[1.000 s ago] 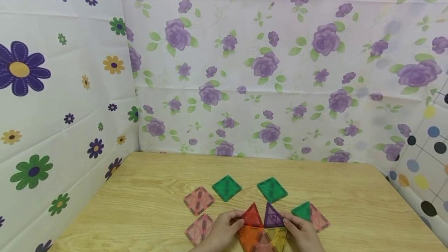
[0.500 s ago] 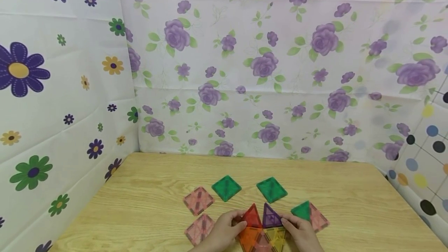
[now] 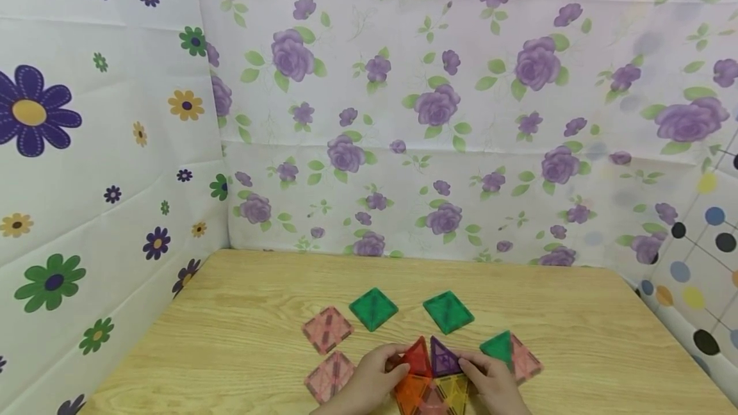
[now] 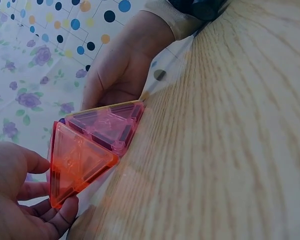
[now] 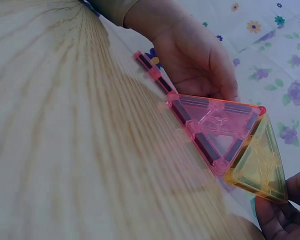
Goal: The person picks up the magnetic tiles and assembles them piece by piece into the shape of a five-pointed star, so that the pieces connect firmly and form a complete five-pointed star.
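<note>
Left hand (image 3: 373, 376) pinches red tile (image 3: 417, 360), right hand (image 3: 492, 378) purple tile (image 3: 444, 360), beyond pink triangle (image 5: 216, 124), cropped in head view, whole in right-wrist view.

Looks like a little sheeted-off booth tbh. There's a creased purple-rose sheet (image 3: 392, 107) across the back, a daisy-print sheet (image 3: 115, 107) down the left of the frame and a dotted sheet (image 3: 706, 274) at far right, all boxing in a wood-grain desk (image 3: 259, 287) at the bottom. Home or studio, can't tell.
</note>
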{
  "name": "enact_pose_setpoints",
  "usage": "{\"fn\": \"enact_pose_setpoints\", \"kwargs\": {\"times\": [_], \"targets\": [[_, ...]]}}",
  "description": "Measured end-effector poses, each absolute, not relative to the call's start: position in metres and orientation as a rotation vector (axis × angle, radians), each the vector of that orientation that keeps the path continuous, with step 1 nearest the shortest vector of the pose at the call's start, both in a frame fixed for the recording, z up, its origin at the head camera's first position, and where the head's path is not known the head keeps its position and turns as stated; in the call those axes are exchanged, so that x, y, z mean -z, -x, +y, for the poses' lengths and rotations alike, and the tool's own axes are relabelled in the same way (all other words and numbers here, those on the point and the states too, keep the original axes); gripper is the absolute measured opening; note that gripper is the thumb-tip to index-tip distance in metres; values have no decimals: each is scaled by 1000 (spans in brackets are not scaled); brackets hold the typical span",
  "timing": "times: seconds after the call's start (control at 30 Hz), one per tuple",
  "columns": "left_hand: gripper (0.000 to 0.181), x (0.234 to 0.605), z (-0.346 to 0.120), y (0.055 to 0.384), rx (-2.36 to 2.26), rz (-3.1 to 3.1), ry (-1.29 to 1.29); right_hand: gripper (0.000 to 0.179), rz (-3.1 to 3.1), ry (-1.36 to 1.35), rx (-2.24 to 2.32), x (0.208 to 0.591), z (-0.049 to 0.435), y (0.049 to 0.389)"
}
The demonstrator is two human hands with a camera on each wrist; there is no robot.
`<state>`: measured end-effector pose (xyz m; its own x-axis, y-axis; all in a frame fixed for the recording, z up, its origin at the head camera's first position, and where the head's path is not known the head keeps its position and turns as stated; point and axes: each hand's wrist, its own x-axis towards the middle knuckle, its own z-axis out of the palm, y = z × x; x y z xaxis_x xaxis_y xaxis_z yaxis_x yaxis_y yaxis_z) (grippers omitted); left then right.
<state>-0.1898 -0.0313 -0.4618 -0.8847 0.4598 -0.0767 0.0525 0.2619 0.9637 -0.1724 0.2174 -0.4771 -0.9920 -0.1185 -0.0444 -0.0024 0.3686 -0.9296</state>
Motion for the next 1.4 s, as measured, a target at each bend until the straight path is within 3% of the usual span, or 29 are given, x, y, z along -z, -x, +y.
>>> {"fn": "enact_pose_setpoints", "kwargs": {"times": [0.47,0.9,1.4], "targets": [[33,461,-30,188,-1603,2259,-520,41,2548,176,1628,475,213,171],[59,463,-34,188,-1535,2321,-538,45,2585,164,1594,476,208,173],[62,466,-32,195,-1502,2492,-534,58,2630,214,1489,479,203,173]]}}
